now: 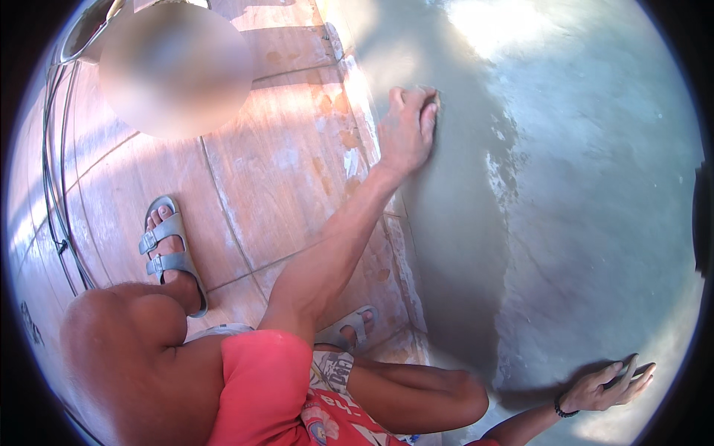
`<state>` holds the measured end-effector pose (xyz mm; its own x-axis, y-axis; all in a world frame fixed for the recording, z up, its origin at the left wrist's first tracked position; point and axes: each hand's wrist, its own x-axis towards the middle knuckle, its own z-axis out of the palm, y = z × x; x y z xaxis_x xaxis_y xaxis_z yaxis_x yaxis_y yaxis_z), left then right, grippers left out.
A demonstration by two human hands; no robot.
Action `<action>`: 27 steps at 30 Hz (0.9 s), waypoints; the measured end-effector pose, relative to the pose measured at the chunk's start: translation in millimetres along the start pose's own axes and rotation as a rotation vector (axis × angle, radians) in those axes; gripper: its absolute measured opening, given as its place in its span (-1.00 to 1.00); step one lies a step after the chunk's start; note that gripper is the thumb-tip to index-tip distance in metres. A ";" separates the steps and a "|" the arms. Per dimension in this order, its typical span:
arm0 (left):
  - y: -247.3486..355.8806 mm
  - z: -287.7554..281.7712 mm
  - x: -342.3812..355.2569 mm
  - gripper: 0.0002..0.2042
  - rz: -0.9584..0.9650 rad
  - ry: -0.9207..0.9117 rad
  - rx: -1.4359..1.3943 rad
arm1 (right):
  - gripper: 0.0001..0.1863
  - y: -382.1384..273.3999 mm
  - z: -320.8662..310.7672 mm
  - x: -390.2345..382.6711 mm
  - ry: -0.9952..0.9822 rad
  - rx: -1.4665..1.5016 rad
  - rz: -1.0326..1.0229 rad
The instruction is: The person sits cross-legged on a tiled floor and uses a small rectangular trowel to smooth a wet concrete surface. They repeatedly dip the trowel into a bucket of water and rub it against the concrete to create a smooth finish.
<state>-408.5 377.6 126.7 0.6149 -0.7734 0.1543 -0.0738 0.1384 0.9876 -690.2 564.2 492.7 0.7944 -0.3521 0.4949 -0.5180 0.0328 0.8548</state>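
My left hand (407,130) is stretched out over a strip of wet, darker grey cement (457,260), close to the edge of the wood-look tiles. Its fingers are curled in against the surface. A pale sliver shows at the fingertips, too small to name. At the lower right, my right hand (608,386) has its fingers spread against the lighter, dried cement surface (595,208), with a dark beaded bracelet at the wrist. I see nothing in that hand.
Wood-look tiles (253,201) with pale smears meet the cement along a rough edge. My sandalled feet (171,245) stand on them. Black cables (56,171) hang at the left, by a round container (78,37). A blurred round patch hides part of the upper left.
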 end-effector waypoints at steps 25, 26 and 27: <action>38.8 2.3 -190.5 -0.76 -0.137 -0.341 -0.144 | -0.65 -23.5 2.5 16.7 0.049 0.036 0.011; 36.9 0.7 -186.0 -0.76 -0.095 -0.345 -0.185 | -0.65 -22.7 2.6 16.9 0.054 0.050 0.001; 34.3 -4.1 -176.4 -0.76 -0.057 -0.351 -0.226 | -0.64 -21.3 3.1 16.8 0.057 0.065 -0.010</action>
<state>-516.2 521.4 133.2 0.3057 -0.9420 0.1382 0.1512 0.1914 0.9698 -666.8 554.7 482.3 0.8155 -0.2986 0.4958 -0.5277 -0.0318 0.8488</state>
